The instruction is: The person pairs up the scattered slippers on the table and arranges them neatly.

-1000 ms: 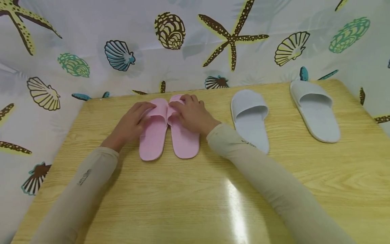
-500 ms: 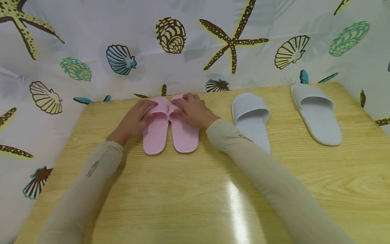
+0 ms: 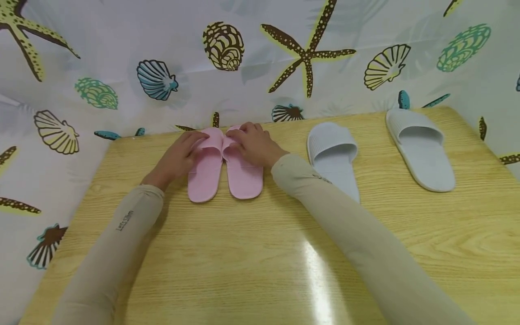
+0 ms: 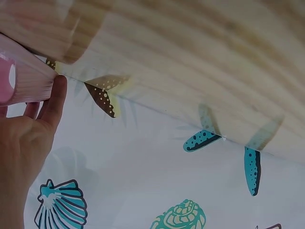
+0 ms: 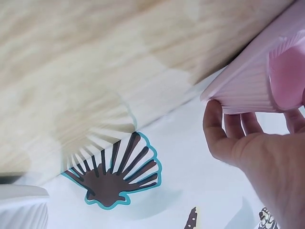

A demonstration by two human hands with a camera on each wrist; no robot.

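Two pink slippers lie side by side at the table's back edge, toes toward the cloth, their straps touching and heels slightly apart. My left hand (image 3: 174, 158) grips the left pink slipper (image 3: 204, 180) at its strap, from its outer side. On the other one, the right pink slipper (image 3: 245, 183), my right hand (image 3: 257, 146) holds the strap from above and partly hides it. In the right wrist view, my right fingertips (image 5: 214, 109) touch the ribbed strap near the toe. The left wrist view has my left index fingertip (image 4: 59, 83) at the toe end.
Right of the hands lies a white slipper (image 3: 333, 158), partly behind my right sleeve (image 3: 325, 203). Another white slipper (image 3: 422, 151) lies at the far right, angled. A cloth (image 3: 243, 90) printed with shells and starfish stands upright along the wooden table (image 3: 243, 253).
Both hands have slid the pink slippers a little away from me, toward the cloth. The hold looks the same, and the white slippers have stayed put.
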